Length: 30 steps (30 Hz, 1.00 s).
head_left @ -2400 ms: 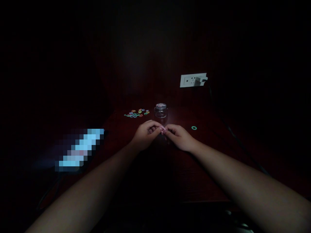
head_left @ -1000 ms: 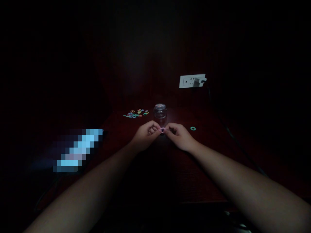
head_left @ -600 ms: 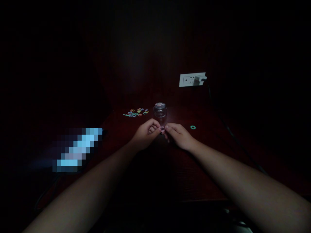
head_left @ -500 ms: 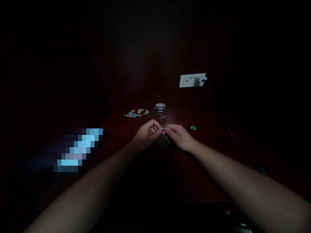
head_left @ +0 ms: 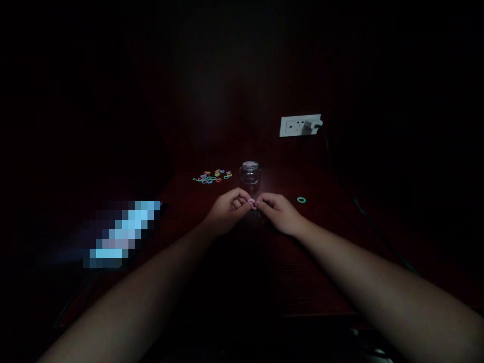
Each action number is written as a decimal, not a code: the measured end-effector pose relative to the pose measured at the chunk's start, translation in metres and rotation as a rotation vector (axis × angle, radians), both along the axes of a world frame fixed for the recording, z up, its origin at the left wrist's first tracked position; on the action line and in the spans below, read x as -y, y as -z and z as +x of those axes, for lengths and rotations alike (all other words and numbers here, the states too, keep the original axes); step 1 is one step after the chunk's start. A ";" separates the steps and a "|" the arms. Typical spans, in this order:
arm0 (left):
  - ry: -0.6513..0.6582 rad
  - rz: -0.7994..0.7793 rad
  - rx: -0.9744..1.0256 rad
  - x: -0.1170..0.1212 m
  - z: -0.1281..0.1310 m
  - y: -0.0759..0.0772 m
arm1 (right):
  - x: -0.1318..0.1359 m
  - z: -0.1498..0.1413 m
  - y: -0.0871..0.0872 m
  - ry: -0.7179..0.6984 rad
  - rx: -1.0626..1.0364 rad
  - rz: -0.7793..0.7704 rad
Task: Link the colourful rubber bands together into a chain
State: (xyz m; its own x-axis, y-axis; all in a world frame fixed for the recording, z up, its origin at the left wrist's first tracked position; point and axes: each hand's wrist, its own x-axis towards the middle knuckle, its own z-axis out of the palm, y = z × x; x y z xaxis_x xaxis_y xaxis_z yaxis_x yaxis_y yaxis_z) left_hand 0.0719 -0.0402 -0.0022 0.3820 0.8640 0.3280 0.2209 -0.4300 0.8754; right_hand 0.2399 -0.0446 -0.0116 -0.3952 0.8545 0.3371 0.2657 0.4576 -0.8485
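My left hand [head_left: 231, 207] is closed, with thumb and fingertips pinching a small pink hair tie [head_left: 251, 203]. From the other side my right hand [head_left: 279, 212] pinches the same hair tie, and its fingertips partly cover it. Just behind the hands stands a clear jar [head_left: 250, 177] with a patterned lid [head_left: 250, 165] on top. A single green hair tie [head_left: 301, 200] lies on the table to the right of my right hand. Several coloured hair ties [head_left: 212, 178] are spread out left of the jar.
A lit, pixelated screen [head_left: 126, 232] lies at the left, with a dark cable below it. On the back wall is a white socket plate [head_left: 298, 126] with a plugged-in charger [head_left: 313, 124]. A cable runs along the right side of the dark red table [head_left: 310, 282].
Fingers of my right hand have shifted slightly at the pink hair tie, and less pink shows below them. Everything else stays in place.
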 end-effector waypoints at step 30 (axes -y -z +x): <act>-0.003 -0.023 -0.015 -0.001 -0.002 0.002 | -0.002 0.001 0.000 0.082 0.078 0.101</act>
State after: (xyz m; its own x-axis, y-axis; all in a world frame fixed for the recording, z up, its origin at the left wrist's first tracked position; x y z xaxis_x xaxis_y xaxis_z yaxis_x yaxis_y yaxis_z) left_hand 0.0702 -0.0391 -0.0040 0.3841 0.8725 0.3020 0.2350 -0.4087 0.8819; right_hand 0.2413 -0.0427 -0.0121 -0.3537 0.8482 0.3942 0.3687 0.5138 -0.7747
